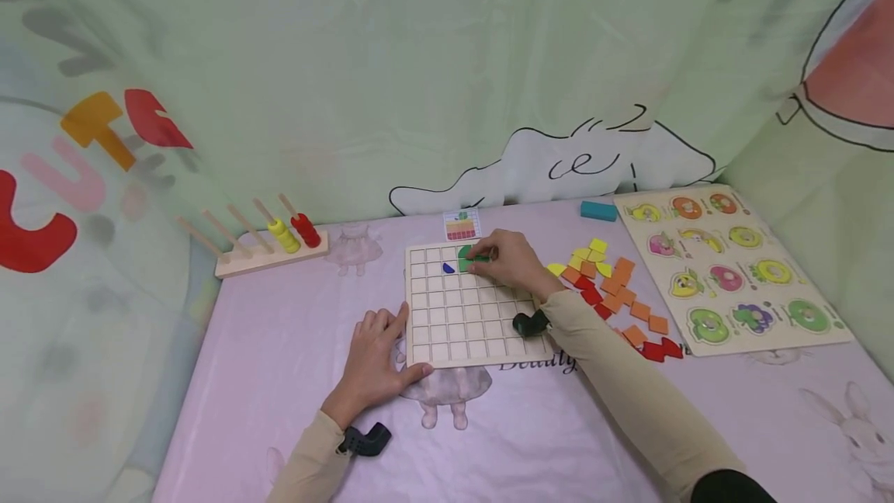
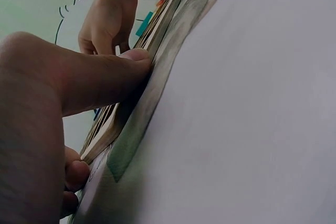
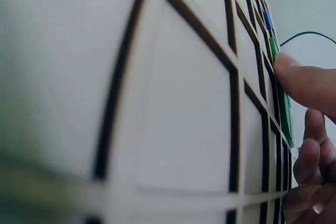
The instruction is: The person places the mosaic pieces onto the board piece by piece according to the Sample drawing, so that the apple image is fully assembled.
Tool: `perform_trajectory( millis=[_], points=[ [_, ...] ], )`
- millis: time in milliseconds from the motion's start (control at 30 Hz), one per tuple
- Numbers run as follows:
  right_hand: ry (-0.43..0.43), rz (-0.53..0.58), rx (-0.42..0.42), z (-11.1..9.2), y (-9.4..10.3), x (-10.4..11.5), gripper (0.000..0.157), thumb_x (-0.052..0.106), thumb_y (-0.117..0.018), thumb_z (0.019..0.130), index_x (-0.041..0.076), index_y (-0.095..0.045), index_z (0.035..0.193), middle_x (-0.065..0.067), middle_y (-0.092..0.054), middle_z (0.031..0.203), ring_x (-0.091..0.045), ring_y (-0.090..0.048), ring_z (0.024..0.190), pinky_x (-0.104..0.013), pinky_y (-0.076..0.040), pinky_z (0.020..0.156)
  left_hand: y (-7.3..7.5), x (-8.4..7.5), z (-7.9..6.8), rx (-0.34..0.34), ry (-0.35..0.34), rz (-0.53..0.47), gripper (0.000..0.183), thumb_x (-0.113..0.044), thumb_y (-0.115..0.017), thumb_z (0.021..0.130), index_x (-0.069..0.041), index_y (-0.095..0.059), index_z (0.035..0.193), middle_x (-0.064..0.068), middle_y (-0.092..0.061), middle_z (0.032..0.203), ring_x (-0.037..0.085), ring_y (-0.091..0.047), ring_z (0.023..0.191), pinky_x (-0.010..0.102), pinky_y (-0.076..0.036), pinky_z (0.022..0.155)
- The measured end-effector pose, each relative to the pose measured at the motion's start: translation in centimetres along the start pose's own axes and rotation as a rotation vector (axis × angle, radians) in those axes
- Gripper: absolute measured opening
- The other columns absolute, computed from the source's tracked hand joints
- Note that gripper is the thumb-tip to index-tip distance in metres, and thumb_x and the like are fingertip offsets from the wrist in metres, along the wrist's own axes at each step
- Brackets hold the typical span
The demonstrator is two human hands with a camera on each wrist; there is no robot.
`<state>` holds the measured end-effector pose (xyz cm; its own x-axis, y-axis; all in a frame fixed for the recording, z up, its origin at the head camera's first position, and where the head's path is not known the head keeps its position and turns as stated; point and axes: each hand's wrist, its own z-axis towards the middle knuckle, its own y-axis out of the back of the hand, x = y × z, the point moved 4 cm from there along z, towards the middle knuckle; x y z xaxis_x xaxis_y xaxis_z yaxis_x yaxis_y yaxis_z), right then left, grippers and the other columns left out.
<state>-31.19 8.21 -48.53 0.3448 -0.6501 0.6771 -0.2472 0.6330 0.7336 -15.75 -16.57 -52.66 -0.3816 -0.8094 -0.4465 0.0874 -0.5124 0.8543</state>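
Observation:
A wooden grid board (image 1: 461,324) lies on the cloth, divided into small square cells. At its back edge my right hand (image 1: 513,258) pinches a green tile (image 1: 482,258) between thumb and index finger. Other green pieces (image 1: 464,253) sit in the cells beside the fingertips, and a blue half-round piece (image 1: 448,268) lies just left of them. In the right wrist view the thumb (image 3: 302,77) overlaps the green pieces (image 3: 286,114). My left hand (image 1: 377,352) braces the board's near left corner, thumb along the front edge and fingers at the left side.
Behind the board lies a small picture card (image 1: 462,225). Loose orange tiles (image 1: 623,270), red pieces (image 1: 592,296) and yellow pieces (image 1: 597,247) spread to the right, near a teal block (image 1: 598,211) and a fruit puzzle board (image 1: 733,270). A peg stand with rings (image 1: 272,253) stands back left.

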Motion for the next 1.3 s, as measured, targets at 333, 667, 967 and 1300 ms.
perform_trajectory(
  millis=[333, 667, 967, 1300],
  points=[
    [-0.120, 0.018, -0.049, -2.1, 4.6, -2.7, 0.029, 0.022, -0.083, 0.093, 0.008, -0.081, 0.118, -0.013, -0.067, 0.110, -0.029, -0.055, 0.096, -0.038, -0.044, 0.081, -0.1, -0.1, 0.1, 0.001, 0.011, 0.008, 0.105, -0.058, -0.084, 0.075, 0.003, -0.052, 0.154, 0.002, -0.051, 0.097, 0.019, -0.037, 0.091, 0.036, -0.032, 0.083],
    [-0.242, -0.094, 0.086, -5.2, 9.7, -8.2, 0.037, 0.025, -0.086, 0.090, 0.005, -0.078, 0.120, -0.014, -0.072, 0.113, -0.029, -0.056, 0.098, -0.033, -0.050, 0.076, 0.1, -0.2, 0.0, -0.006, 0.008, 0.021, 0.105, -0.061, -0.083, 0.075, 0.003, -0.053, 0.153, 0.001, -0.050, 0.097, 0.019, -0.037, 0.091, 0.035, -0.031, 0.082],
    [-0.265, -0.128, 0.116, -6.5, 8.9, -8.3, 0.024, 0.023, -0.086, 0.089, 0.008, -0.077, 0.106, -0.009, -0.068, 0.100, -0.027, -0.057, 0.096, -0.035, -0.050, 0.080, -0.1, -0.2, 0.0, 0.011, 0.015, 0.013, 0.106, -0.062, -0.082, 0.076, 0.002, -0.051, 0.154, 0.001, -0.049, 0.097, 0.018, -0.036, 0.091, 0.035, -0.030, 0.082],
    [-0.225, 0.011, 0.049, -5.9, 8.5, -7.4, 0.018, 0.018, -0.073, 0.100, 0.008, -0.068, 0.114, -0.011, -0.068, 0.105, -0.026, -0.060, 0.092, -0.029, -0.053, 0.075, -0.1, -0.1, 0.0, 0.003, 0.013, 0.017, 0.105, -0.062, -0.082, 0.076, 0.003, -0.052, 0.154, 0.003, -0.052, 0.099, 0.019, -0.037, 0.092, 0.036, -0.032, 0.084]
  ],
)
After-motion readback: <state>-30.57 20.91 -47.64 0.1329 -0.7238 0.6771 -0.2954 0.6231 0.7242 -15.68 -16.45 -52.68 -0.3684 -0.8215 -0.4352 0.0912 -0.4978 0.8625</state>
